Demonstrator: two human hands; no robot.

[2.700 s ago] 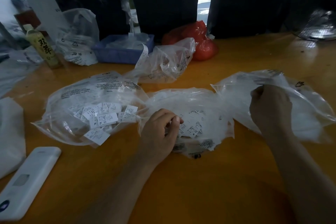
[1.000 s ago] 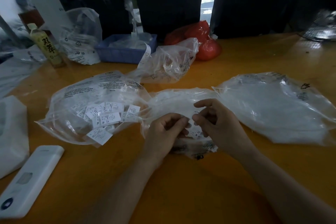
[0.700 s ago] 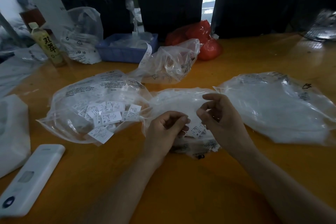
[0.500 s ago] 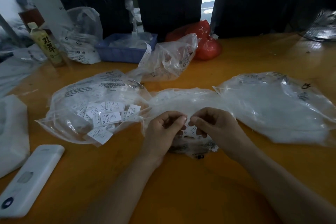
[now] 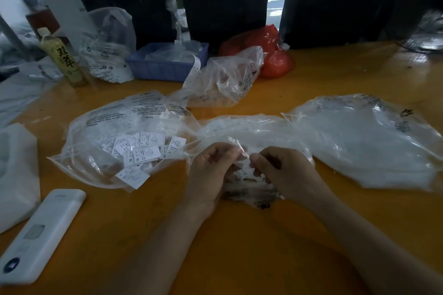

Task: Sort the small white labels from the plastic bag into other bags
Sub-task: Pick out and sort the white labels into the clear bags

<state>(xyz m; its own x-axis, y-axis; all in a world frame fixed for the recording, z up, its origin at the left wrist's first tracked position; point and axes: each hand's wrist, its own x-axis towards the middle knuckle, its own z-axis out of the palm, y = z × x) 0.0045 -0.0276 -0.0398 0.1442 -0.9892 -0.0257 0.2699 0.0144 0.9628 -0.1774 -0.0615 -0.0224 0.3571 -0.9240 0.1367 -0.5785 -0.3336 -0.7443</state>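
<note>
Three clear plastic bags lie on the orange table [image 5: 239,258]. The left bag [image 5: 115,117] holds several small white labels [image 5: 143,151] marked with sizes. The right bag [image 5: 364,141] looks pale and flat. Over the middle bag [image 5: 254,132], my left hand [image 5: 211,172] and my right hand [image 5: 285,172] sit close together, fingers curled. Both pinch small labels at the bag's mouth; the labels between the fingertips are mostly hidden. A few more labels show under my hands.
A white remote-like device [image 5: 40,232] lies near the front left. At the back stand a drink bottle [image 5: 62,57], a blue tray [image 5: 167,60], a crumpled clear bag [image 5: 225,79] and a red bag [image 5: 268,52]. White foam [image 5: 14,175] sits at the left edge.
My right hand left the right bag and came to the middle bag beside my left hand. Both hands now work together at the labels there.
</note>
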